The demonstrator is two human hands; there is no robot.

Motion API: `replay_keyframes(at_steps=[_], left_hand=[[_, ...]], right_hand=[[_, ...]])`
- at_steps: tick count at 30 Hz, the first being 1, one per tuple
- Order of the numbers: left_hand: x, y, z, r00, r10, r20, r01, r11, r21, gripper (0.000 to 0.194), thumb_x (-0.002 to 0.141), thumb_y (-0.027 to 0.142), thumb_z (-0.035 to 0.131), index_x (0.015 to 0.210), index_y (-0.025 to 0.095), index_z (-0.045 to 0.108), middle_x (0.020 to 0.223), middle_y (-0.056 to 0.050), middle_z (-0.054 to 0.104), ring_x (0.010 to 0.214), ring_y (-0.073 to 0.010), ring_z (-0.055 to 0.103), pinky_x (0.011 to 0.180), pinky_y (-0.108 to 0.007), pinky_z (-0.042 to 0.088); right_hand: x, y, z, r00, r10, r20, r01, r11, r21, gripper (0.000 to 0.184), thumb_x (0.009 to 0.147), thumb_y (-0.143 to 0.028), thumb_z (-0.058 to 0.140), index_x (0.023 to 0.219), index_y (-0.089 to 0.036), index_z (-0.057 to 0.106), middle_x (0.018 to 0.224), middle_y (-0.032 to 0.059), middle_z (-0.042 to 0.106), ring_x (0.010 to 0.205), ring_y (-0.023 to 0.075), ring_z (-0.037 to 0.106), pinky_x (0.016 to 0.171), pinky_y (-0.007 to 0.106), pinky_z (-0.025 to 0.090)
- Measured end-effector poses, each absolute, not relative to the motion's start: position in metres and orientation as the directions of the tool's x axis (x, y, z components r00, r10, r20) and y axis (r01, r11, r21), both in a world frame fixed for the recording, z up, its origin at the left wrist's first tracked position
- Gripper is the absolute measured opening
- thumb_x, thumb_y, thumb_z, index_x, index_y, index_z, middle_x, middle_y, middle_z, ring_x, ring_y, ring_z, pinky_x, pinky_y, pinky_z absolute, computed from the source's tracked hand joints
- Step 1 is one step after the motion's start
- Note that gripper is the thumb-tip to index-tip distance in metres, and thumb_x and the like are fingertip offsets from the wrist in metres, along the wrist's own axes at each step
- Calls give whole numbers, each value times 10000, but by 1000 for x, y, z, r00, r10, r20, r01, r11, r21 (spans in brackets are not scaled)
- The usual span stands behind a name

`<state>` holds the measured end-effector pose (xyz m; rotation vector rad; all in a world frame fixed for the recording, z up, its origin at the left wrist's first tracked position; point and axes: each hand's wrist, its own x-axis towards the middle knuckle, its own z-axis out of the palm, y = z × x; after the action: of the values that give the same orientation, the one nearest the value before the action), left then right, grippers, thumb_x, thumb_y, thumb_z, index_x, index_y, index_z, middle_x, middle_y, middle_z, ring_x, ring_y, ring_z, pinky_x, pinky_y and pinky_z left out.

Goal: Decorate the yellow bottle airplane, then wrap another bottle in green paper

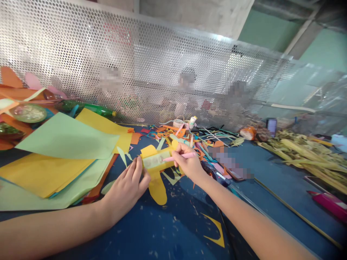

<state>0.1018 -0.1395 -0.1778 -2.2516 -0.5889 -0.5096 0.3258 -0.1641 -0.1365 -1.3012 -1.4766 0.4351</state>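
Note:
A pink pen (181, 157) is pinched in my right hand (187, 161), its tip pointing left over a pale strip (153, 161). That strip has faint greyish marks and lies across a yellow paper cutout (158, 187) with rounded petal-like ends. My left hand (128, 186) grips the cutout's left end, fingers bent and close together; its fingertips are partly hidden. Just left of the cutout, pale green paper scraps (123, 156) lie on the blue table (151, 231). A curved yellow offcut (217, 229) rests nearer the front right.
Stacked green paper (70, 135) and yellow sheets (40, 173) cover the left side, with a green bottle (100, 109) behind. Colourful scraps lie farther back near a small glue bottle (192, 121). Dried husks (300, 155) and a magenta item (329, 204) are right. People sit behind a perforated screen (162, 54).

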Motion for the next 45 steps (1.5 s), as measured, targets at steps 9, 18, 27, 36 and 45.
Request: replay_keyframes(at_steps=[9,18,27,36,45], left_hand=[[101,-139,-179,822,266,504,547,-617,-566,380,774,190,663,1101,80,504,1264,-347,487,1180,-381,517,916,-418,504],[102,-139,-178,819,260,511,548,-617,-565,383,747,216,702,1069,97,532,1253,-330,506,1174,-367,527,917,-406,509],[102,-139,-178,813,249,526,551,-622,-557,400,733,209,710,1068,83,530,1234,-334,516,1148,-384,543,899,-419,516],[102,-138,-180,815,259,518,550,-628,-550,401,752,191,685,1093,83,505,1252,-347,492,1170,-391,522,908,-422,506],[102,-139,-178,809,242,536,554,-619,-557,379,737,187,691,1059,81,520,1242,-344,504,1126,-386,560,883,-423,523]], right_hand=[[324,-165,-137,150,893,425,455,320,-831,226,834,-269,535,652,-224,408,475,-65,530,456,117,513,526,239,398],[326,-164,-137,138,880,455,479,343,-808,247,824,-230,525,620,-226,385,448,-76,495,425,106,487,499,229,379],[325,-164,-135,179,866,467,479,338,-810,238,806,-193,514,606,-224,388,428,-86,488,398,89,455,479,223,366],[326,-163,-138,150,874,463,481,345,-806,244,827,-231,527,625,-223,389,451,-80,508,423,98,478,498,231,383],[331,-166,-125,269,818,508,425,372,-825,279,851,-272,505,597,-219,401,423,-79,457,410,91,443,476,220,353]])
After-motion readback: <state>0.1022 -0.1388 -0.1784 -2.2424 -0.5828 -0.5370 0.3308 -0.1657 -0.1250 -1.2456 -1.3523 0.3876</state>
